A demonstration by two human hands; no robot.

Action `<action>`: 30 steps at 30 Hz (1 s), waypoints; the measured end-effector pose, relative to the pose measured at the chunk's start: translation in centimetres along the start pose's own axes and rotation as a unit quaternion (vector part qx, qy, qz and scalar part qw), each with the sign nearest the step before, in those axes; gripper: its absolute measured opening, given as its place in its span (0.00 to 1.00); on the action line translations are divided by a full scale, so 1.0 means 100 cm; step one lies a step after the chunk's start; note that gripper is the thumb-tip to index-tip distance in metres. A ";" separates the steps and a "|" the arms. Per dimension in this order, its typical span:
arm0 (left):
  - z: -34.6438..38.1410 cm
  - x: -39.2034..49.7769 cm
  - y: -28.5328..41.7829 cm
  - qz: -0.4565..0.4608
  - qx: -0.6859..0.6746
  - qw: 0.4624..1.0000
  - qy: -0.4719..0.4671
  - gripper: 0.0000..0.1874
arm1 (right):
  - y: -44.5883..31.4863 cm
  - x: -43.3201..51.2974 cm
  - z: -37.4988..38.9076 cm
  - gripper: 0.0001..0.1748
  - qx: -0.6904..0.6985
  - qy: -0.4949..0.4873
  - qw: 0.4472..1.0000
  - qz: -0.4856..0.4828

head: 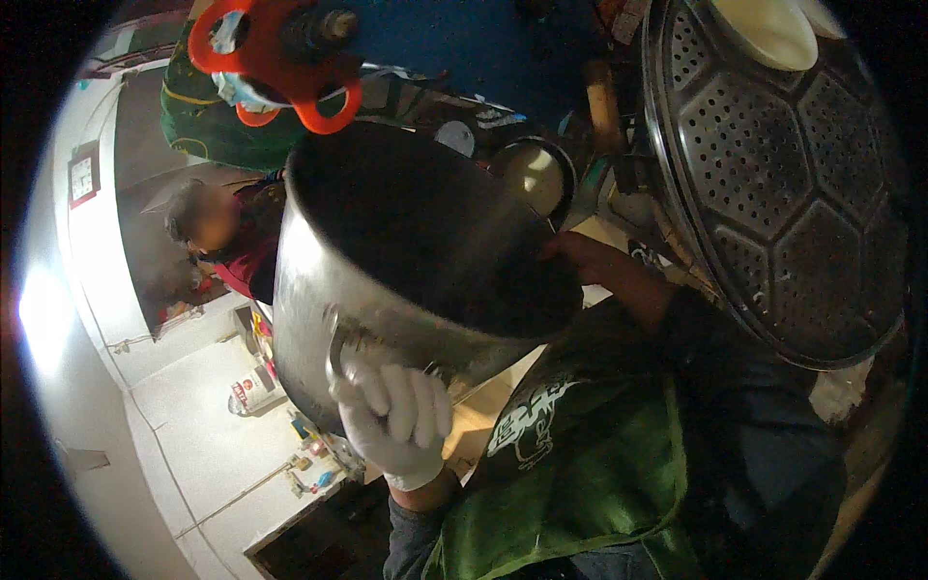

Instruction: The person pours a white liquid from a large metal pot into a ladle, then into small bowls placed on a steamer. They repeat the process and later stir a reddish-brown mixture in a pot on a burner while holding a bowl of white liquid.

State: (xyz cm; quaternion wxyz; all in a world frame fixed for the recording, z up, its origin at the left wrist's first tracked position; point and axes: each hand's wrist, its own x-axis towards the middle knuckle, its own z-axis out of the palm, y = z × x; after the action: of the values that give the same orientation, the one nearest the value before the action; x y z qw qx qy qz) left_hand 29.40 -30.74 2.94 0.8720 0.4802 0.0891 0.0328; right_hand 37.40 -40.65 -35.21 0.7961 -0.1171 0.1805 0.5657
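Note:
A large stainless-steel stockpot [312, 290] is tilted in front of me, its dark inside showing; what is in it cannot be made out. My left hand [399, 413], in a white glove, grips a metal loop handle on the pot's side. At the opposite side of the pot, my bare right hand [598, 268] holds the rim, with part of the hand in shadow. Below the pot, near my right hand, sits a round pan [533, 177] with pale contents or a pale bottom.
A perforated metal steamer tray [747, 159] stands on the right, with a cream bowl [779, 36] on it. An orange-red looped object [290, 65] is near the pot's rim. Another person [243, 268] stands beyond the pot. A labelled container [254, 391] sits on a white surface.

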 end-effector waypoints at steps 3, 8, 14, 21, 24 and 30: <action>-0.037 -0.026 0.019 0.023 -0.087 0.996 -0.024 0.20 | 0.000 -0.012 0.014 0.11 -0.042 0.035 0.998 0.028; -0.133 -0.086 0.051 0.103 -0.150 0.983 0.035 0.20 | 0.021 -0.038 0.079 0.04 -0.215 0.121 0.966 -0.081; -0.316 -0.172 0.041 0.051 -0.152 0.986 -0.040 0.26 | 0.093 -0.020 0.143 0.06 -0.411 0.204 0.878 -0.135; -0.523 -0.260 -0.062 -0.106 -0.069 0.948 0.291 0.36 | 0.209 0.073 0.107 0.15 -0.635 0.322 0.693 -0.111; -0.585 -0.248 -0.125 -0.238 -0.078 0.902 0.351 0.30 | 0.219 0.123 0.054 0.18 -0.649 0.378 0.655 -0.086; -0.660 -0.208 -0.253 -0.348 0.008 0.837 0.422 0.15 | 0.208 0.184 -0.093 0.19 -0.574 0.402 0.712 -0.041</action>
State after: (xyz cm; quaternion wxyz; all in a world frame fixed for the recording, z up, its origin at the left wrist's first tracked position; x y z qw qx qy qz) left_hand -4.08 7.58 -50.35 0.7000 0.3639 0.6100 -0.0745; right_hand 21.79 -21.57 -51.04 0.4503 -0.7754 0.1193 0.4263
